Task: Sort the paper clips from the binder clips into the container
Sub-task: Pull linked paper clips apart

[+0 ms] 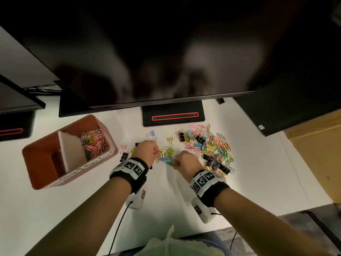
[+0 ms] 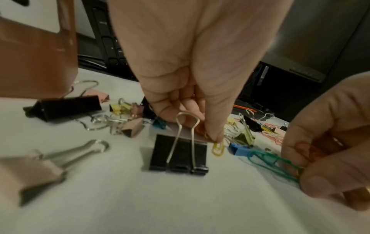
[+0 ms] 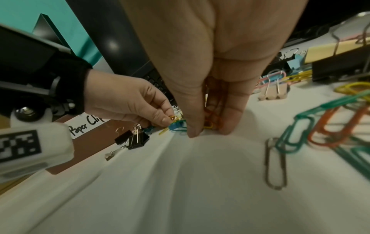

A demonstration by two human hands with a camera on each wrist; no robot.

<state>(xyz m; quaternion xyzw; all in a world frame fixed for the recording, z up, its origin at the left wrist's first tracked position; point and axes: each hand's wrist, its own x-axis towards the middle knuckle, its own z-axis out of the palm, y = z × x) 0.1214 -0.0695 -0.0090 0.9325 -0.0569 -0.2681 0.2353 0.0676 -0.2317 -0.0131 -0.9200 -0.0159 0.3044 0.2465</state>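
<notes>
Two bare forearms reach over a white table [image 1: 258, 163]. The left hand [image 1: 146, 151] pinches yellow paper clips [image 2: 217, 148] between thumb and fingertips, just beside a black binder clip [image 2: 179, 156]. The right hand [image 1: 187, 162] pinches a green paper clip [image 2: 270, 163] at the table surface, with orange clips curled inside its fingers. A mixed pile of clips [image 1: 208, 146] lies to the right. The brown container [image 1: 46, 163], well to the left, holds paper clips in its far compartment.
</notes>
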